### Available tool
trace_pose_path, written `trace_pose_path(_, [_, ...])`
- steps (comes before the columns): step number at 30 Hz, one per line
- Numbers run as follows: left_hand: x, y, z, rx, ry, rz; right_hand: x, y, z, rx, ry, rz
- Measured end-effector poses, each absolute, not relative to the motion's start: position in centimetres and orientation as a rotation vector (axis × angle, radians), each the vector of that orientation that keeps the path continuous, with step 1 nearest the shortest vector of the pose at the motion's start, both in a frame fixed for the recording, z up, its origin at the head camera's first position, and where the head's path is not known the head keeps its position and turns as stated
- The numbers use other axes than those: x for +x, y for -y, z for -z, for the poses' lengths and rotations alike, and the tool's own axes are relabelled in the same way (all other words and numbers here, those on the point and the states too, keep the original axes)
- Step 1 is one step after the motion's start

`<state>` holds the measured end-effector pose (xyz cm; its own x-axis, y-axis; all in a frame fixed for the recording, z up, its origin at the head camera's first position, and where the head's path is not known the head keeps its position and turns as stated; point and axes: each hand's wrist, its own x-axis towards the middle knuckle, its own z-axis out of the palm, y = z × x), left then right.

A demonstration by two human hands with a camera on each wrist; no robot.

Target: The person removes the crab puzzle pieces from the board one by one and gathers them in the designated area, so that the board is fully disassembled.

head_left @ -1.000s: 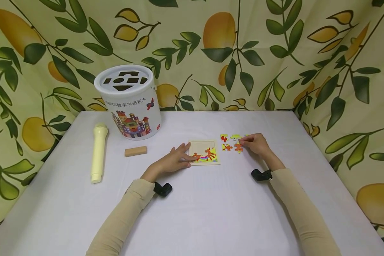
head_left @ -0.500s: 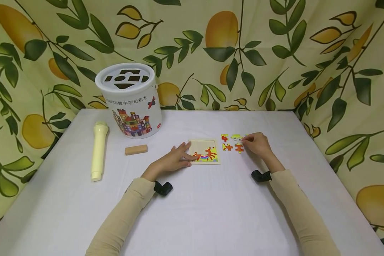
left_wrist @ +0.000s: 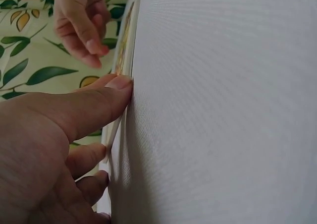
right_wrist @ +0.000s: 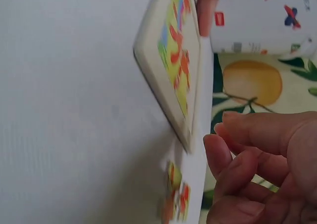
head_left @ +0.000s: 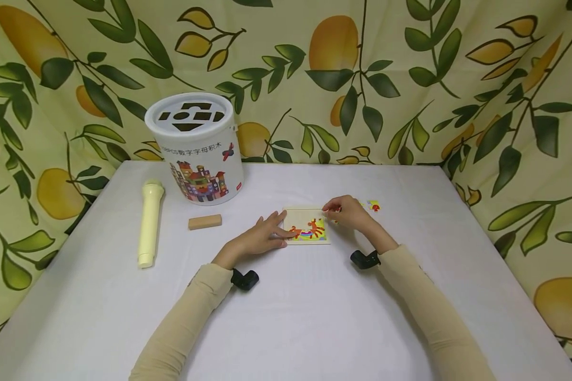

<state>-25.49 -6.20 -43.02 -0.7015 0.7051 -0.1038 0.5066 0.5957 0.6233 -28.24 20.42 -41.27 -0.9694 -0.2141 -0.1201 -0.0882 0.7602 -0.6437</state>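
Observation:
A shallow wooden puzzle board (head_left: 299, 216) lies on the table, its lower part filled with a red animal picture on yellow. My left hand (head_left: 262, 236) rests at the board's left side, fingers spread, one finger over the picture and the thumb at the near edge. My right hand (head_left: 350, 213) is at the board's far right corner, thumb and fingertips close together. I cannot tell whether a piece is between them. Loose puzzle pieces (right_wrist: 178, 194) lie right of the board, mostly hidden under that hand in the head view. One red-and-yellow puzzle piece (head_left: 374, 205) shows beyond it.
A white lidded bucket (head_left: 195, 153) with shaped holes stands at the back left. In front of it lies a wooden block (head_left: 205, 221), and further left a pale yellow microphone-shaped toy (head_left: 150, 225). A patterned curtain (head_left: 286, 79) hangs behind the white-covered table (head_left: 286, 317).
My right hand has moved left from the loose pieces to the board's far right corner, uncovering a piece at the right. My left hand stays on the board.

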Motion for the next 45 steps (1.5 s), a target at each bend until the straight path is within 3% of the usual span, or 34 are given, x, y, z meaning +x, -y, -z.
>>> trace_pose_path(27, [-25.6,6.2,43.1,0.991,-2.484,-0.826,-27.7,-18.7,42.3,-0.582,-2.707,0.869])
trace_pose_path(45, [-25.6,6.2,43.1,0.984,-2.478,-0.821,-28.2,-20.3,42.3,-0.530,-2.734,1.105])
